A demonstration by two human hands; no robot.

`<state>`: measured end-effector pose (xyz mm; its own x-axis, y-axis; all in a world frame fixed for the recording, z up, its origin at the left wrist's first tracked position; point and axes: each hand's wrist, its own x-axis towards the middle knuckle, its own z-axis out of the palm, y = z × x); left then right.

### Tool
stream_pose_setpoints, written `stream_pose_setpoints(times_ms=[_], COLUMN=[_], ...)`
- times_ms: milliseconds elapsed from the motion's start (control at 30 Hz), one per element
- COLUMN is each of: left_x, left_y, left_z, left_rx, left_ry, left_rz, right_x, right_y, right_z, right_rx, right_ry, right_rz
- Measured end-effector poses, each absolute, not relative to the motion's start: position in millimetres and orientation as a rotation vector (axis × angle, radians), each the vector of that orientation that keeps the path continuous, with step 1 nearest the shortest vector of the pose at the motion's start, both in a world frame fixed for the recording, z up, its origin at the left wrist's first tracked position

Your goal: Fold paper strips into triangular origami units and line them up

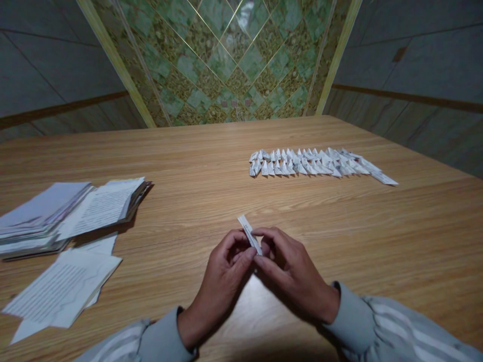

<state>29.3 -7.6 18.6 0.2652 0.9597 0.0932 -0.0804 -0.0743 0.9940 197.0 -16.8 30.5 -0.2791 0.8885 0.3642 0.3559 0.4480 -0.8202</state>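
Note:
A small, narrow folded paper strip [249, 234] is held upright at a slant between both hands, near the front middle of the table. My left hand [226, 269] is closed on its left side, with the thumb at the lower end. From the right, my right hand [294, 269] pinches the same strip, its index finger near the middle and its thumb at the bottom. Farther back on the right lie two rows of small folded paper pieces [302, 163], pointed and set close together, with flatter strips at their right end.
The wooden table [188, 166] reaches back to a green and gold patterned wall [234, 65]. At the left lies a stack of papers and booklets [45, 211]. Loose printed sheets [64, 286] overlap in front of it. Grey walls stand on both sides.

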Motion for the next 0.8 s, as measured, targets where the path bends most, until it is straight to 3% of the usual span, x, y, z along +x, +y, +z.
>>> stream_pose_setpoints(times_ms=[133,533,800], left_x=[29,37,41], left_y=[-8,-12,-11], left_z=[19,14,16], left_rx=[1.365,1.512,1.373], left_ry=[0.960,1.108,1.064], left_rz=[1.120,1.171,1.173], right_x=[197,186,183], right_y=[-15,-18,-18], right_z=[30,16,14], right_rx=[-1.101,-1.187,-1.224], right_ry=[-1.787,-1.943,-1.863], right_rz=[0.822,0.400,0.488])
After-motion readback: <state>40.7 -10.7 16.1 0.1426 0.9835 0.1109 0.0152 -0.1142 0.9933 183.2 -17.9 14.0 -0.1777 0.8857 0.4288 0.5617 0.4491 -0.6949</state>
